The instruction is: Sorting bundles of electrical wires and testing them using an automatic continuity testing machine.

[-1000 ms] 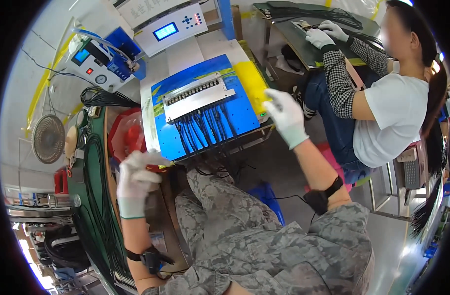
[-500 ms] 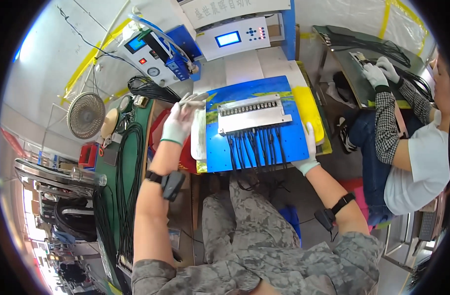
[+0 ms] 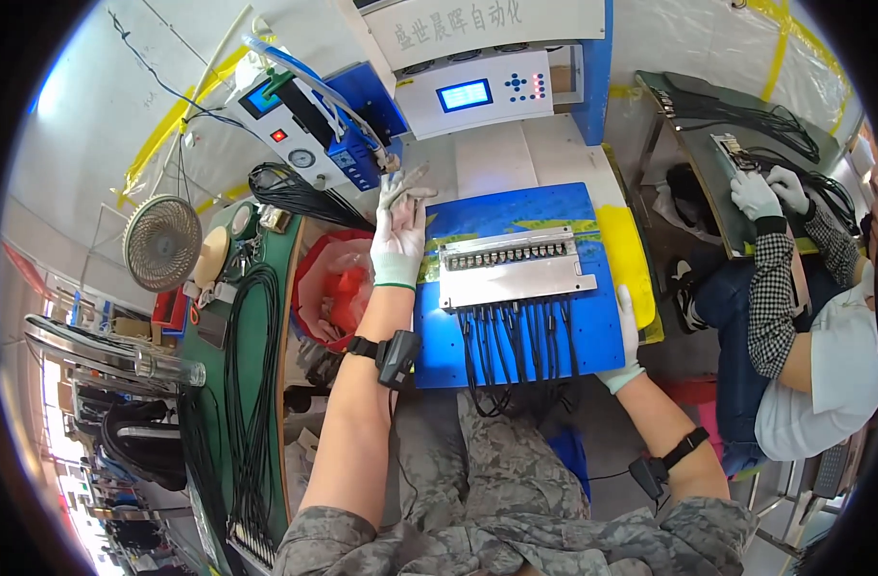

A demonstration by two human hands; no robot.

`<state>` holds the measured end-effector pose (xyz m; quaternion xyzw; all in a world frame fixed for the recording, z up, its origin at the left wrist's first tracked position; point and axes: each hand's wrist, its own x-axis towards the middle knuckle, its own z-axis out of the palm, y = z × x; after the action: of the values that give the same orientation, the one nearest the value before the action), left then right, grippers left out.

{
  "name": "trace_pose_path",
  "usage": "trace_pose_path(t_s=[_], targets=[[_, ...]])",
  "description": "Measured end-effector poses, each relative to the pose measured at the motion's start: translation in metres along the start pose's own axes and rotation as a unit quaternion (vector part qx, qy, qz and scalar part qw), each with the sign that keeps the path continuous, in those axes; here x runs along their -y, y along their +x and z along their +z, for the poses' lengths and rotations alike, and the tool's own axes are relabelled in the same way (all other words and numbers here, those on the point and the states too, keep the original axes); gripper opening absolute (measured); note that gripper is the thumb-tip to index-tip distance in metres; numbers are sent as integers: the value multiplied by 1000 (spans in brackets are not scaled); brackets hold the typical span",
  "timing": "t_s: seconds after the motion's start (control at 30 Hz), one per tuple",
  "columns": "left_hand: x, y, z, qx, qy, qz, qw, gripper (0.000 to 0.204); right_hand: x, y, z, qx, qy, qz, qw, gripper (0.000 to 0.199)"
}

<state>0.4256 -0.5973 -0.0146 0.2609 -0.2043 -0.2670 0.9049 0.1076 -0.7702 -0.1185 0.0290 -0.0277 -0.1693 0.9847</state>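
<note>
A small blue screen (image 3: 464, 94) glows on the white control panel (image 3: 477, 91) at top centre. Above it runs a white sign (image 3: 485, 19) with grey lettering. Left, a tilted blue-and-white unit (image 3: 304, 134) carries another small blue screen (image 3: 263, 98).

Both hands wear white gloves: left hand (image 3: 397, 240), right hand (image 3: 626, 336). Each wrist carries a black strap-mounted device. Sleeves and trousers are grey camouflage fabric.
</note>
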Motion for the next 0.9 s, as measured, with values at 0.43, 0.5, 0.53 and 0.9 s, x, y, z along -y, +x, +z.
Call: trace_pose_path(t_s=[0.43, 0.5, 0.53, 0.9], targets=[[-2, -1, -9, 10, -43, -9, 999, 51, 9, 0, 13, -73, -78, 55, 993, 48], [-2, 0, -10, 5, -42, -9, 999, 51, 8, -1, 13, -75, -122, 45, 989, 47], [0, 0, -8, -1, -42, -10, 999, 52, 7, -1, 14, -77, -121, 44, 989, 47], [0, -4, -9, -54, -30, -11, 998, 49, 4, -2, 11, -94, -72, 43, 992, 46]])
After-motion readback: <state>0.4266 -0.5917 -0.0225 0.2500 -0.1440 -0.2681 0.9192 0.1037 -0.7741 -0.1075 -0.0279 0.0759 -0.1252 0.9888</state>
